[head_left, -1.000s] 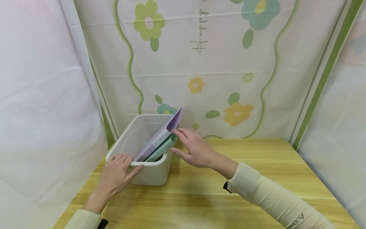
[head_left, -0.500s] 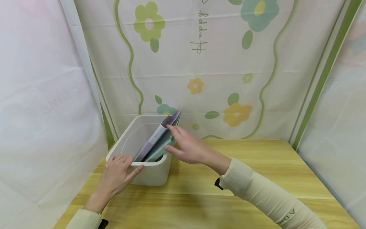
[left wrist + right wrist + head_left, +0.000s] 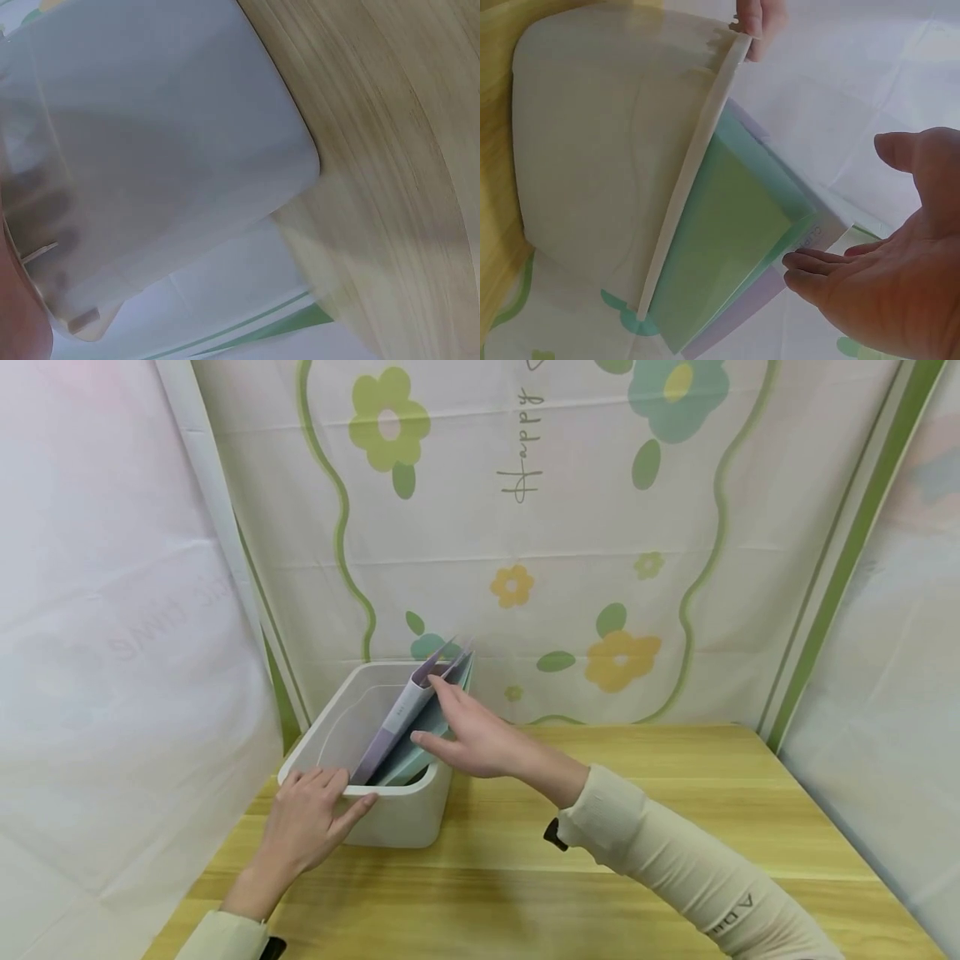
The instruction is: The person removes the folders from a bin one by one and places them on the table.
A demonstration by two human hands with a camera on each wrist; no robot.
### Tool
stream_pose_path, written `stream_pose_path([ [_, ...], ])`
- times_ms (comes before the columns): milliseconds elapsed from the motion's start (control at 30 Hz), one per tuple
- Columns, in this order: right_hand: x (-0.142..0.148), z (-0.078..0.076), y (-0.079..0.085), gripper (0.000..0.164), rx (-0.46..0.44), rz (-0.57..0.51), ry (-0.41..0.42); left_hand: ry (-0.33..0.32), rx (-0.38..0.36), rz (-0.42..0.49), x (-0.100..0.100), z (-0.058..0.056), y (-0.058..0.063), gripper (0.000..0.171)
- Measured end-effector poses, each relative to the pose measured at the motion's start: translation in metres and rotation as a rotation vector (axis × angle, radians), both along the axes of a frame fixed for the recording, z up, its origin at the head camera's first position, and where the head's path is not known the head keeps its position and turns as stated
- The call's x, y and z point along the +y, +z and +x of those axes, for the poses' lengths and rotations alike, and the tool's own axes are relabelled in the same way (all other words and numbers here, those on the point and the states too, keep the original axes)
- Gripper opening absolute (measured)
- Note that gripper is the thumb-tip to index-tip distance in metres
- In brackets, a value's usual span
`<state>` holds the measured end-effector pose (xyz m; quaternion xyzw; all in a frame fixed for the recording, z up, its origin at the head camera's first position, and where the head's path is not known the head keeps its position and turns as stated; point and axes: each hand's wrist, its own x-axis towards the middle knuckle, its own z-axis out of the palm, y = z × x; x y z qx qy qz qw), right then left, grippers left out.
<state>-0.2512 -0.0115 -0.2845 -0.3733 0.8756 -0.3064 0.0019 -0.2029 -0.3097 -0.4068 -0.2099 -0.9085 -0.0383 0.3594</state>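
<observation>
A white plastic bin (image 3: 397,820) stands on the table, with a purple file folder (image 3: 386,739) and a mint-green folder (image 3: 408,756) leaning in it, their upper ends above the rim. My left hand (image 3: 306,822) grips the bin's near rim, fingers over the edge and thumb outside. My right hand (image 3: 476,735) lies along the folders with straight fingers, fingertips against the purple folder's upper spine end. In the right wrist view, the green folder (image 3: 724,206) lies nearest the bin's rim, and my right hand (image 3: 892,277) has its thumb spread away from the fingers.
The wood-grain table (image 3: 637,860) extends to the right of the bin. A flower-printed cloth (image 3: 585,527) hangs behind it, and a white cloth (image 3: 112,652) closes off the left side. Another cloth (image 3: 900,735) hangs at the right.
My right hand has moved left, and the purple folder has tipped left and stands steeper, apart from the green one at the top. My left hand and the bin stay put.
</observation>
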Motion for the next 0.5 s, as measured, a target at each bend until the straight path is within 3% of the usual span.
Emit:
stream_pose_path([
  [333,-0.013,-0.003,0.012,0.086,-0.068,-0.035,-0.05,-0.004,0.022,-0.004,0.001,-0.002,-0.001,0.051],
  [500,-0.023,-0.006,0.017,0.088,-0.15,-0.114,-0.098,-0.003,0.022,-0.004,0.0,-0.002,-0.001,0.051],
])
